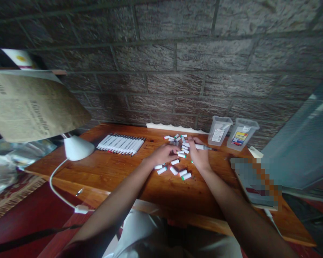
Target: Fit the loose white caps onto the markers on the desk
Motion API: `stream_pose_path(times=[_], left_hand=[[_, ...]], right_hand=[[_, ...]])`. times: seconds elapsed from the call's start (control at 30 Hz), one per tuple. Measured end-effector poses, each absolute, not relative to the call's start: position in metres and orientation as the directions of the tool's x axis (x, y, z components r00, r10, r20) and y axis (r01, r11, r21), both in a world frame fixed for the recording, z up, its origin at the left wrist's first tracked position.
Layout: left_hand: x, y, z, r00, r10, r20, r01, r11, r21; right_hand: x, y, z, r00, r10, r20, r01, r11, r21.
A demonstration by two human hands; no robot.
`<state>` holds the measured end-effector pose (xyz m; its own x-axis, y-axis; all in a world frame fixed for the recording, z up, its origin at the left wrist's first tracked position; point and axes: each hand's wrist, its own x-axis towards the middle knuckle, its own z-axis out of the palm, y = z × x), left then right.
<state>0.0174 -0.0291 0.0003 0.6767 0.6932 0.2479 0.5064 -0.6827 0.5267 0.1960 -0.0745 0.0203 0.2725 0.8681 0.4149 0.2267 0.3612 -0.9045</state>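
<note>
My right hand (pixel 198 156) is closed around a white marker (pixel 201 147), whose uncapped dark tip points right. My left hand (pixel 164 154) reaches palm down into a loose pile of white marker caps (pixel 182 155) with coloured ends. Its thumb and fingers are bent but apart, beside the caps; no cap is plainly gripped. More caps, such as a green-ended cap (pixel 186 176), lie scattered nearer to me. To the left, a row of white markers (pixel 121 144) lies side by side on the wooden desk (pixel 118 175).
Two clear plastic containers (pixel 220 130) stand at the back right by the brick wall. A lamp with a white base (pixel 78 147) and a paper-like shade occupies the left, its cord hanging over the edge. A blurred-out tablet-like device (pixel 255 182) lies at right.
</note>
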Motion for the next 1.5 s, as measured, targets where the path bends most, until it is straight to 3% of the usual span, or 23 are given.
stream_pose_path(times=[0.37,1.2,1.37,1.5], left_hand=[[0.02,-0.034,0.006,0.708,0.655,0.263,0.436,-0.699,0.566],[0.02,-0.035,0.008,0.737,0.627,0.253,0.485,-0.751,0.447],[0.021,-0.033,0.007,0.727,0.623,0.288,0.487,-0.763,0.425],[0.021,-0.032,0.007,0.723,0.642,0.256,0.499,-0.741,0.449]], right_hand=[[0.193,-0.082,0.022,0.194,0.841,0.506,0.358,0.419,-0.834],[0.188,-0.091,0.026,0.047,0.846,0.532,0.458,0.455,-0.764],[0.185,-0.097,0.028,-0.055,0.842,0.536,0.496,0.489,-0.718],[0.183,-0.1,0.022,-0.254,0.845,0.471,0.496,0.532,-0.686]])
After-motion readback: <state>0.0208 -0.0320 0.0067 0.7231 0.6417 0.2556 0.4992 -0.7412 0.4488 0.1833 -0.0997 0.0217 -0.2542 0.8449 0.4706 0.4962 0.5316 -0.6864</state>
